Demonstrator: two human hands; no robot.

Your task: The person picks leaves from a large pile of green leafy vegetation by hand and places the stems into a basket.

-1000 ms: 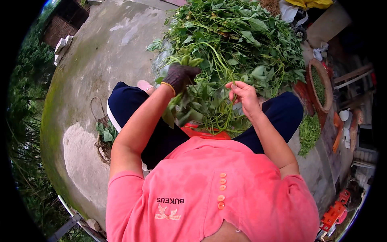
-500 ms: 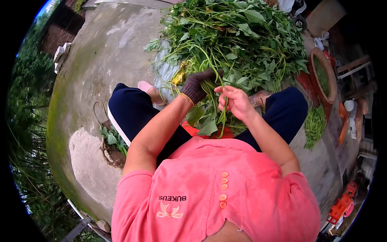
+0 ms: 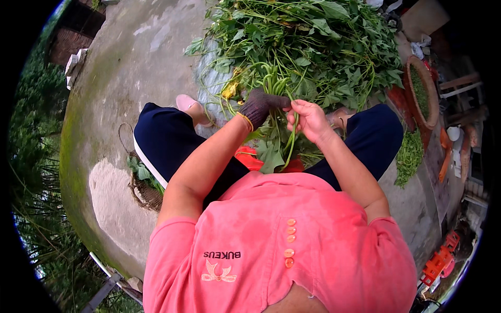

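My left hand point(image 3: 261, 107), in a dark knitted glove, is closed round a bunch of green leafy stems point(image 3: 272, 81). The stems' curved ends stick out beyond its far side, and broad leaves point(image 3: 270, 156) hang below. Bare and close beside it, my right hand point(image 3: 308, 120) pinches a single green stem point(image 3: 291, 148) between thumb and fingers. That stem runs down toward my lap. The fingertips of both hands nearly meet; whether they touch I cannot tell. In front of me lies a large heap of leafy vines point(image 3: 313, 52).
A pale plastic sheet point(image 3: 209, 78) shows under the heap's left side. At the left stands a woven basket point(image 3: 147, 195) with leaves. To the right are a round brown basin point(image 3: 420, 94) holding greens and a small pile of cut stems point(image 3: 409, 156). Something red point(image 3: 249, 158) lies between my legs.
My right hand has moved slightly up and closer to the gloved left hand, still pinching the stem. The left hand has turned a little, and the bunch's curved ends now show more.
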